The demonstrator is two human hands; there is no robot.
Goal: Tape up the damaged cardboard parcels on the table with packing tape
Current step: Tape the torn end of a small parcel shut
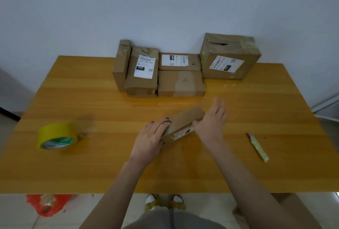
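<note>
Cardboard, brown and scuffed, makes up the small parcel (183,120) lying slantwise on the counter (110,164), about midway between its left and right edges and nearer the near edge than the far one. The left hand (152,137) lies over the parcel's left end, fingers nearly straight across the top and thumb at the near side; it presses rather than clutches. The right hand (211,120) stands on its edge against the parcel's right side, fingers straight and together and pointing toward the far edge, the thumb touching the cardboard, holding nothing. Motion blur softens both hands. A roll of yellow packing tape (56,136) lies tilted near the left edge, well apart from the parcel. A pale-handled knife (256,146) lies toward the right edge, blade end pointing away from the person. Along the far edge more parcels are grouped: a narrow upright box (122,65) at the left, a crumpled labelled parcel (143,70) leaning beside it, then two flat boxes, the rear one (179,61) bearing a white label and the front one (180,83) plain with a strip of tape across it. A larger box (229,56), its top torn open, sits at the right of the group with its label facing forward. On the floor below the near edge lies a red plastic bag (47,205).
</note>
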